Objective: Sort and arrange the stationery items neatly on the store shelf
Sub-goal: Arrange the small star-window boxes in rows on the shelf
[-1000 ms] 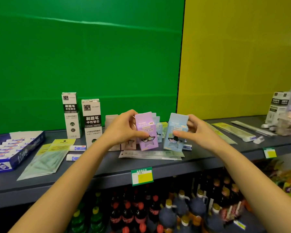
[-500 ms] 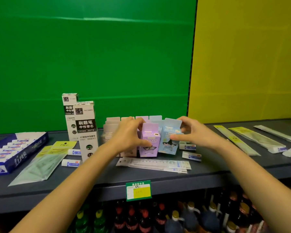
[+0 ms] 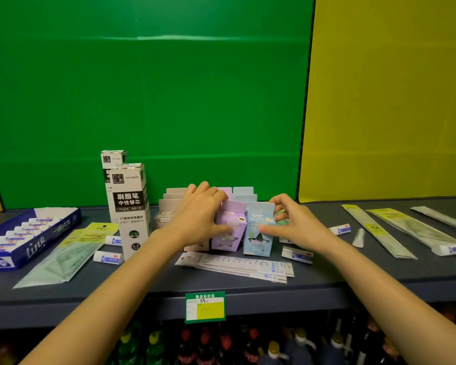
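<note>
The left hand [image 3: 198,214] grips the purple box [image 3: 229,230] and right hand [image 3: 292,222] pinches the blue box [image 3: 258,233], fingers [image 3: 199,189] curled round each, both standing on the shelf [image 3: 169,283] fronting rows of like boxes (roughly midway, I judge); loose erasers [image 3: 108,257] and rulers [image 3: 234,264] lie unsorted around them.

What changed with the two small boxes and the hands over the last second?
The left hand lowered the purple box and the right hand the blue box from the air; both now stand side by side on the shelf, before the rows of similar boxes. Neither hand has let go. The tall white refill boxes and the rulers stayed put.
</note>
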`<state>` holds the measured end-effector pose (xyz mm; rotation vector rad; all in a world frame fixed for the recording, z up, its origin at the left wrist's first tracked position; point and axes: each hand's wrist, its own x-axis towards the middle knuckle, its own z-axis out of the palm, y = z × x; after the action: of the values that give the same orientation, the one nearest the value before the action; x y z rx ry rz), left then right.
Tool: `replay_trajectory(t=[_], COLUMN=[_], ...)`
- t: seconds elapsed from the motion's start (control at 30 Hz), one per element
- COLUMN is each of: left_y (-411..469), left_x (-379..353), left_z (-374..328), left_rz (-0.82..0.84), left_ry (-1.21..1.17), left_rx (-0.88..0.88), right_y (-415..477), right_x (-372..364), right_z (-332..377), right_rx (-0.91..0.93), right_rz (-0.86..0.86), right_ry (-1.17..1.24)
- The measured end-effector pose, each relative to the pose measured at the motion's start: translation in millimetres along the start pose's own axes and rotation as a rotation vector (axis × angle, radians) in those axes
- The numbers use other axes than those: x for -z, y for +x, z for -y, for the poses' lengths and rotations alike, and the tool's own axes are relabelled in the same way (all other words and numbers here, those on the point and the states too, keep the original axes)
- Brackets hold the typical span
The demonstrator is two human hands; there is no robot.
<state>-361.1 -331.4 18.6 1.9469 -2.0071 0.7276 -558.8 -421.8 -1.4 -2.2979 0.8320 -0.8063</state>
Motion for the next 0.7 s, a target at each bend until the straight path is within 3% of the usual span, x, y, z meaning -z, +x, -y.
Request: replay_trajectory(t=[0.23, 0.7], left_y=[4, -4], left_x=[7, 10], left_z=[5, 2], left_rz=[0.076, 0.020], left_ry=[-0.093, 0.169], left_rx=[0.025, -0.022], right_y=[2, 9], right_x=[2, -8], right_z=[-1, -10], right_rx=[0.024, 0.095], right_rz=[0.016, -0.126], right_ry=[0.022, 0.060])
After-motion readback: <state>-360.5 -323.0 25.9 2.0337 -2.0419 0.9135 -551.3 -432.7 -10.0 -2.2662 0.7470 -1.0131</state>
